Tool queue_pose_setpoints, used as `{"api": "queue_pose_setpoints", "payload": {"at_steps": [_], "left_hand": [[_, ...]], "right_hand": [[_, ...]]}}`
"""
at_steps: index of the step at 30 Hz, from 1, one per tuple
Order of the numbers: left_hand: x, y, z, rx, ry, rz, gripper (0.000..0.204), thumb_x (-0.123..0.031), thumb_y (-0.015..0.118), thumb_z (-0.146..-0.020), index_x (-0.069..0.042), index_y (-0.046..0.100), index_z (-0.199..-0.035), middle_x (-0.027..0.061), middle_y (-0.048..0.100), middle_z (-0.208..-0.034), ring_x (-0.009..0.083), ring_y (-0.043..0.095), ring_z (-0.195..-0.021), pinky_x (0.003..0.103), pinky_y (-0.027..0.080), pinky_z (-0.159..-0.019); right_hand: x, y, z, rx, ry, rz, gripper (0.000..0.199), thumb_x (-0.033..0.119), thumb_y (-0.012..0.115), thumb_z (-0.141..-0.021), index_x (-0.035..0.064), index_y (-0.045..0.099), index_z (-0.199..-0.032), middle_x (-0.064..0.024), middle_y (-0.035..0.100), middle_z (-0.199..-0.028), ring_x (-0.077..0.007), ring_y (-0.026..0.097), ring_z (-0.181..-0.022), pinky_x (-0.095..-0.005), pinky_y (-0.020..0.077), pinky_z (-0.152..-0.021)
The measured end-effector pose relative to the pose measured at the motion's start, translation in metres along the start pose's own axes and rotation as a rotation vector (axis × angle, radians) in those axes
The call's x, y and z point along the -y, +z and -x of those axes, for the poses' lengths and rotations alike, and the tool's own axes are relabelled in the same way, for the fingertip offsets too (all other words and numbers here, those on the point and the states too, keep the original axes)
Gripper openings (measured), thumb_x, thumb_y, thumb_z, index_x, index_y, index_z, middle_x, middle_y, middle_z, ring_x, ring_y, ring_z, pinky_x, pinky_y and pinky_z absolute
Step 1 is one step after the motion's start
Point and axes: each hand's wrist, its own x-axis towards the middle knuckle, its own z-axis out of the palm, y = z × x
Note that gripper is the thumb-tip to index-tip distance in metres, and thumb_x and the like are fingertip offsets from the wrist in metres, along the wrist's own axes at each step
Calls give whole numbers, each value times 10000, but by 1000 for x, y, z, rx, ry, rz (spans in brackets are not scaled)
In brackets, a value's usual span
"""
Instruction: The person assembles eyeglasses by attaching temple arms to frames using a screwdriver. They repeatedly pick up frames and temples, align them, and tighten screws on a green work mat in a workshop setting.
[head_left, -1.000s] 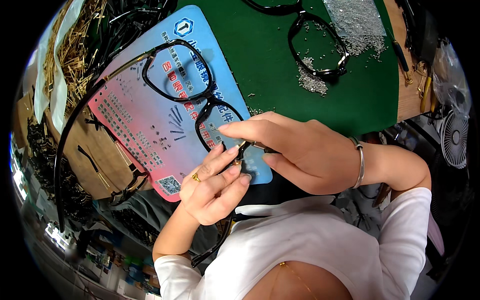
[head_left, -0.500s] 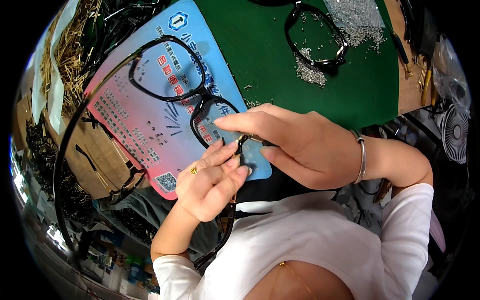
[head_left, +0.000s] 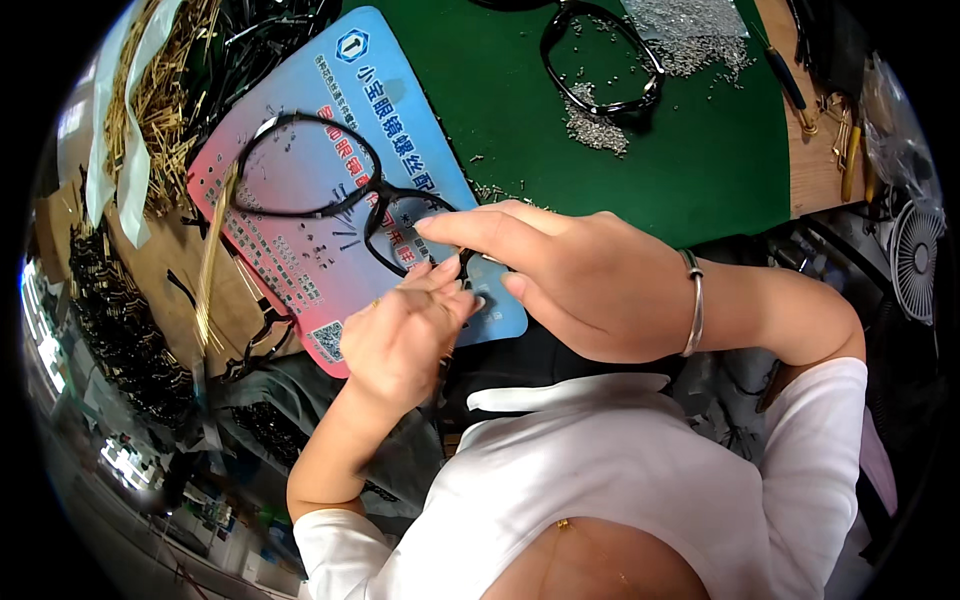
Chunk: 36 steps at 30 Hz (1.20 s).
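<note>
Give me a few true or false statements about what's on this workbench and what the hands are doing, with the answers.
1. Both hands meet at one end of the black frame. True: the left hand and right hand are together there.
2. The frame lies over a yellow cloth. False: it lies over a blue and pink card.
3. A second frame sits on the green mat. True.
4. The right wrist is bare. False: it wears a silver bangle.
5. Small silver parts lie loose on the mat. True.
</note>
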Motion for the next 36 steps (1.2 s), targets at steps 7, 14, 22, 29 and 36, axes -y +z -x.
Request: {"api": "queue_pose_setpoints", "payload": {"at_steps": [7, 14, 22, 29, 36], "left_hand": [[12, -6, -9, -71, 10, 248, 216, 29, 728, -622, -26, 602, -788, 83, 602, -758, 271, 663, -817, 398, 561, -743], [17, -10, -18, 2, 150, 218, 226, -1, 743, -641, -38, 522, -667, 68, 587, -695, 264, 665, -743, 391, 581, -674], [6, -26, -33, 257, -260, 306, 160, -3, 725, -611, -50, 626, -728, 68, 611, -703, 208, 668, -723, 286, 564, -655], [11, -8, -13, 103, 98, 93, 158, -2, 727, -634, -54, 580, -658, 55, 559, -634, 239, 669, -733, 332, 580, -614], [-1, -5, -11, 92, 40, -63, 162, -48, 741, -658, -66, 580, -656, 54, 614, -694, 200, 667, -758, 314, 563, -681]], "right_hand": [[1, -6, -2, 76, 96, -35, 505, -42, 500, -783, 99, 436, -1264, -107, 562, -1124, -289, 609, -851, -329, 510, -634], [-2, -11, -7, 151, 107, -130, 441, -16, 458, -781, 28, 426, -1218, -175, 543, -1086, -330, 609, -778, -383, 507, -624], [1, -15, -9, 224, 165, -165, 523, -28, 465, -796, 99, 391, -1299, -130, 521, -1157, -296, 600, -811, -336, 484, -566], [0, -15, -6, 183, 134, -178, 509, -34, 446, -806, 92, 392, -1296, -138, 532, -1152, -306, 603, -785, -351, 484, -585], [-2, -11, -6, 142, 69, -102, 482, -26, 486, -759, 34, 430, -1234, -155, 557, -1052, -324, 606, -776, -373, 496, -628]]}}
